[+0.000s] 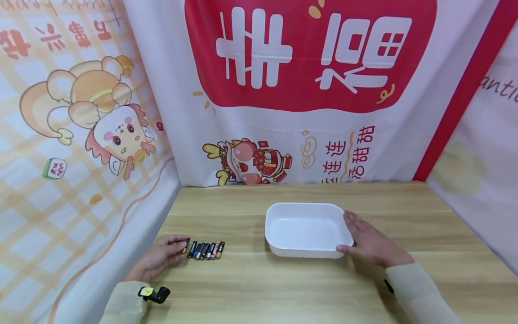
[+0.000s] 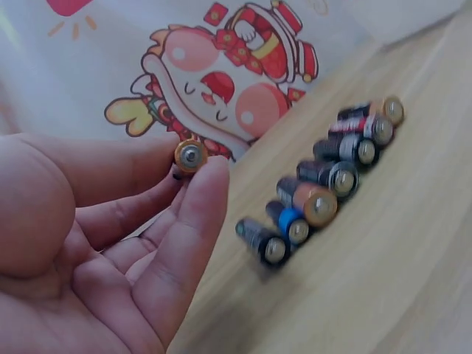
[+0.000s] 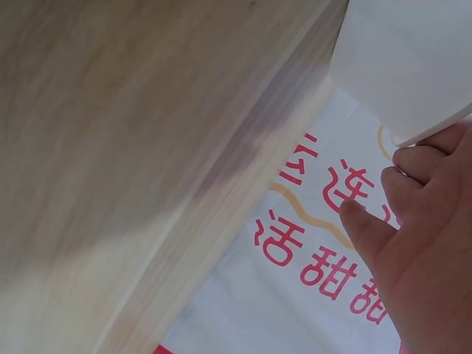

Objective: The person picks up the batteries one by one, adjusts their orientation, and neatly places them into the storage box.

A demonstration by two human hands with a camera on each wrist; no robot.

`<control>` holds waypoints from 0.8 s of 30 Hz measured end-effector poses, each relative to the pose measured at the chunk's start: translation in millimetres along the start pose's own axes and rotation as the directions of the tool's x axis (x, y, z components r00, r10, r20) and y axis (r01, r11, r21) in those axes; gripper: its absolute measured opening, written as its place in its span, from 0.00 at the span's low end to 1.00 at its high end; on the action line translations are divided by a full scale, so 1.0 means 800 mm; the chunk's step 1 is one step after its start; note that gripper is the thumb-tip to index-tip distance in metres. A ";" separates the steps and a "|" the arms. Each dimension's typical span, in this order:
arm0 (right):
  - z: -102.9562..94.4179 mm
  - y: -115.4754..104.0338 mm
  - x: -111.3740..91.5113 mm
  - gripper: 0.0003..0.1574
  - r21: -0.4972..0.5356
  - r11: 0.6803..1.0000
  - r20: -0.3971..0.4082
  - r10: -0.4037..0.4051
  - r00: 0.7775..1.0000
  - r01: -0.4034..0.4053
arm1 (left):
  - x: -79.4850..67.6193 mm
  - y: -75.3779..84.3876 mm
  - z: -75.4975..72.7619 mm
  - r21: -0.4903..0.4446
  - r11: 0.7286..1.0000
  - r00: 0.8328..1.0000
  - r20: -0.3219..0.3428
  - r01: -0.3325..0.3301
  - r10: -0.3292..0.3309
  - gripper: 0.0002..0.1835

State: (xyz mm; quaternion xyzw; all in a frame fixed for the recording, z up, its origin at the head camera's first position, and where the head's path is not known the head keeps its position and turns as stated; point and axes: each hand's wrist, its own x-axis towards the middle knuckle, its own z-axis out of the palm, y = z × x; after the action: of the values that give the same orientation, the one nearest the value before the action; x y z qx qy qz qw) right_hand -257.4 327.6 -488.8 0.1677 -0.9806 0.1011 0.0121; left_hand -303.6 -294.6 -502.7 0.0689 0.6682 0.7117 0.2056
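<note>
A single AA-type battery (image 2: 191, 155) is pinched between the thumb and fingertips of my left hand (image 1: 163, 254), its terminal end facing the left wrist camera. Just right of that hand, several more batteries (image 1: 206, 250) lie side by side in a row on the table. They have black, copper, blue and pink-red wrappers. My right hand (image 1: 372, 240) holds the right end of a white rectangular plastic box (image 1: 305, 253), thumb at the front corner and fingers along the side. In the right wrist view, fingers (image 3: 420, 162) meet the box's rim. No contents show inside it.
A wood-grain table (image 1: 243, 288) spans the work area. Behind it hangs a printed cloth (image 1: 307, 148) with red lettering, and patterned cloths enclose the left and right sides. A black strap and clip (image 1: 155, 294) sit on my left sleeve.
</note>
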 end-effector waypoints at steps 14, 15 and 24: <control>0.001 0.000 0.005 0.67 0.000 1.000 0.013 0.002 1.000 -0.002 | 0.017 0.021 0.033 -0.082 0.997 0.997 -0.072 -0.006 0.000 0.20; 0.001 0.000 0.006 0.67 -0.001 1.000 0.013 0.004 1.000 -0.004 | 0.020 0.022 0.036 -0.085 0.996 0.998 -0.067 -0.010 0.005 0.19; 0.001 0.000 0.005 0.67 0.019 1.000 0.016 0.016 1.000 -0.017 | 0.044 0.021 0.065 -0.046 0.998 0.999 -0.028 -0.044 0.043 0.18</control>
State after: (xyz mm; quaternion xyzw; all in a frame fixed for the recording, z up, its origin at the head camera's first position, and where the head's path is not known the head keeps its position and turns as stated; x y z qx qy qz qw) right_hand -261.3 325.9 -489.3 0.1605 -0.9810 0.1091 0.0018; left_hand -319.5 -233.6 -487.3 0.0692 0.6525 0.7322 0.1827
